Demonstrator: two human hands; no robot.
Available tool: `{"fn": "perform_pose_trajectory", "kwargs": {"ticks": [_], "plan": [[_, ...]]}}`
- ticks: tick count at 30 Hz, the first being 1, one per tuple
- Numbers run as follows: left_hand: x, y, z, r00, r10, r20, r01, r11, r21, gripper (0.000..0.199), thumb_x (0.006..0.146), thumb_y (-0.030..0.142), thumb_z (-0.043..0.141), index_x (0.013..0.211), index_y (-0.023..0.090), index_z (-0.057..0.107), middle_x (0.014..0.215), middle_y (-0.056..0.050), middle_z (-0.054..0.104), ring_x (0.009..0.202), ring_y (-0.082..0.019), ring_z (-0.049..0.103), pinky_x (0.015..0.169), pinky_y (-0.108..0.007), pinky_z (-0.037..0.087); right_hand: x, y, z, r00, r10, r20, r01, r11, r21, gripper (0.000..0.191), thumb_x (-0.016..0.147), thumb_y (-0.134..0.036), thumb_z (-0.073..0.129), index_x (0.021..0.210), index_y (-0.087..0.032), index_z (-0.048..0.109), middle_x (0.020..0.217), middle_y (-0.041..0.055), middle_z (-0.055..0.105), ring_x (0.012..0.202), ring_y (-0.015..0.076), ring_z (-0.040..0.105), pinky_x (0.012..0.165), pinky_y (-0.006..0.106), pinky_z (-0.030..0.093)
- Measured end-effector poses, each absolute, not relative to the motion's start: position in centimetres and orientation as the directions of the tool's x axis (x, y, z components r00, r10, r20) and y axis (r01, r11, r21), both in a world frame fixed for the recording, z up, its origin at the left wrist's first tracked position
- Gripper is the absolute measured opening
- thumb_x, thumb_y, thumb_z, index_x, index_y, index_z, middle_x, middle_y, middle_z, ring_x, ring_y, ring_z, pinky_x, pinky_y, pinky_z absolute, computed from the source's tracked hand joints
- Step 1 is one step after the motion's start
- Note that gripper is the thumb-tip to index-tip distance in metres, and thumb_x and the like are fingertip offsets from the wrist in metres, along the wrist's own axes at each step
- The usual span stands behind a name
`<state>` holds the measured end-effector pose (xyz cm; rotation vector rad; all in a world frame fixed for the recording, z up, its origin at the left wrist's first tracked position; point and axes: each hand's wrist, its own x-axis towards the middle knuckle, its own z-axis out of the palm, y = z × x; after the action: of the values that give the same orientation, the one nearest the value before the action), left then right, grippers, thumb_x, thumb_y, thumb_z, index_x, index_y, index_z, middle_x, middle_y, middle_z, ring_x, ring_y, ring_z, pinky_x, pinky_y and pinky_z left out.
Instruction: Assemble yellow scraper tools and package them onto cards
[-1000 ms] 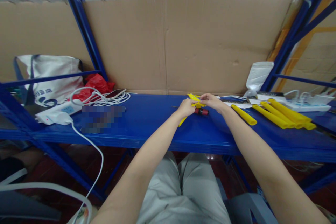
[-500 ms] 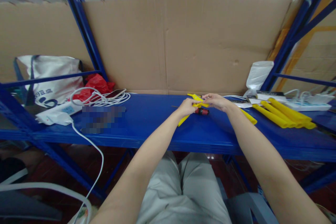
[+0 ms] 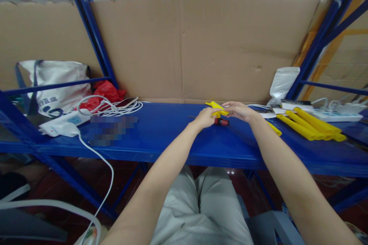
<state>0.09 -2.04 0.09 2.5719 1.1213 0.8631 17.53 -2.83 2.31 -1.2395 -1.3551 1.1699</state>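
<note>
At far left, a white bag [image 3: 61, 80] with dark blue straps stands on the surface [image 3: 161, 134], against the cardboard [image 3: 138, 46]. Its front bears dark blue writing: the characters 豆腐 can be read, the one before them is partly lost in a fold, and a curved dark mark sits below. The contents of the bag are hidden. A crumpled red bag [image 3: 107, 91] lies just beside it, contents likewise hidden. In front are a white power strip [image 3: 64, 123] with a plug fitted and a coil of white cable [image 3: 123, 109]. Next is a patch blurred over; the thing beneath cannot be identified.

Right of centre, the left hand [image 3: 205, 118] is closed on a yellow part [image 3: 217, 106], above the surface. The right hand [image 3: 238, 111] has its fingertips narrowed on the right side of the same part. A screwdriver [image 3: 222, 121] with a red and black handle lies just below the hands, its thin shaft pointing left.

Farther right, one yellow tube [image 3: 275, 128] is partly covered by the right forearm; a group of yellow tubes [image 3: 312, 124] lies beside it. Behind stand a white pouch [image 3: 283, 84], contents unseen, and dark-and-white boxes [image 3: 297, 104], print too small to read. A second power strip [image 3: 339, 116] holds plugs.
</note>
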Motion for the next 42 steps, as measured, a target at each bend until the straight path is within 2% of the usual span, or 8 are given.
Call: {"fn": "perform_pose_trajectory", "kwargs": {"ticks": [8,16,19,21,24,31,35,42], "plan": [[-0.4,-2.2,-0.6,0.611,0.692,0.384,0.704,-0.697,0.137,0.055,0.087,0.010,0.041,0.138,0.030,0.042,0.126,-0.008,0.054,0.109,-0.023,0.057,0.093,-0.038,0.045,17.1,-2.8,2.2,-0.041,0.998,0.057,0.094,0.060,-0.994,0.021,0.078,0.005,0.050,0.086,-0.014,0.055,0.064,0.0006,0.062,0.052,0.0083,0.057,0.055,0.020,0.048],[-0.2,-1.2,-0.9,0.573,0.634,0.520,0.618,-0.751,0.234,0.054,0.079,0.004,0.048,0.128,0.026,0.055,0.135,-0.006,0.048,0.120,-0.020,0.050,0.101,-0.033,0.040,17.4,-2.9,2.6,-0.011,0.998,0.063,0.044,0.063,-0.997,0.016,0.083,0.000,0.047,0.085,-0.014,0.056,0.060,0.0002,0.061,0.049,0.0086,0.056,0.055,0.021,0.048],[-0.2,-0.7,-0.9,0.534,0.639,0.554,0.593,-0.750,0.294,0.053,0.078,0.002,0.048,0.126,0.024,0.057,0.134,-0.005,0.051,0.122,-0.018,0.049,0.103,-0.032,0.039,18.4,-2.5,2.6,0.137,0.983,0.126,0.173,0.102,-0.980,0.019,0.080,0.000,0.047,0.087,-0.014,0.057,0.061,0.0006,0.062,0.049,0.0082,0.055,0.053,0.019,0.046],[-0.3,-0.5,-0.7,0.511,0.646,0.566,0.571,-0.748,0.338,0.054,0.078,0.001,0.048,0.126,0.025,0.057,0.131,-0.004,0.054,0.121,-0.016,0.050,0.104,-0.032,0.037,19.4,-2.0,2.3,0.284,0.936,0.208,0.411,0.077,-0.908,0.024,0.078,0.001,0.046,0.092,-0.013,0.059,0.071,0.0047,0.067,0.057,0.0099,0.058,0.057,0.021,0.046],[-0.6,-0.3,-0.4,0.473,0.671,0.571,0.538,-0.734,0.416,0.056,0.076,0.001,0.051,0.126,0.026,0.057,0.128,-0.002,0.058,0.120,-0.015,0.051,0.106,-0.031,0.035,21.2,-1.4,1.6,0.352,0.866,0.355,0.801,-0.082,-0.593,0.029,0.077,0.000,0.046,0.096,-0.010,0.065,0.095,0.0141,0.069,0.086,0.0180,0.064,0.076,0.026,0.048],[-0.9,-0.1,0.0,0.328,0.847,0.418,0.437,-0.528,0.728,0.060,0.078,0.002,0.055,0.134,0.021,0.049,0.132,-0.009,0.055,0.101,-0.017,0.063,0.088,-0.030,0.050,23.1,0.1,-0.8,0.186,0.964,0.189,0.977,-0.162,-0.137,0.039,0.086,-0.012,0.042,0.120,-0.010,0.062,0.118,0.0163,0.063,0.110,0.0236,0.058,0.088,0.027,0.043],[-0.9,0.2,-0.3,0.297,0.911,0.287,0.377,-0.388,0.841,0.062,0.079,0.003,0.054,0.138,0.023,0.044,0.135,-0.012,0.052,0.074,-0.013,0.067,0.062,-0.023,0.054,23.0,0.9,-1.5,0.150,0.973,0.176,0.989,-0.146,-0.033,0.039,0.084,-0.009,0.042,0.116,-0.009,0.063,0.120,0.0174,0.062,0.113,0.0228,0.057,0.090,0.025,0.042],[-0.9,0.1,-0.3,0.265,0.942,0.208,0.304,-0.286,0.909,0.063,0.081,0.002,0.052,0.139,0.024,0.041,0.140,-0.011,0.046,0.070,-0.011,0.065,0.046,-0.016,0.047,22.5,1.5,-1.8,0.141,0.977,0.162,0.990,-0.139,-0.027,0.037,0.080,-0.006,0.044,0.111,-0.004,0.064,0.113,0.0221,0.062,0.113,0.0238,0.056,0.094,0.027,0.040]]}}
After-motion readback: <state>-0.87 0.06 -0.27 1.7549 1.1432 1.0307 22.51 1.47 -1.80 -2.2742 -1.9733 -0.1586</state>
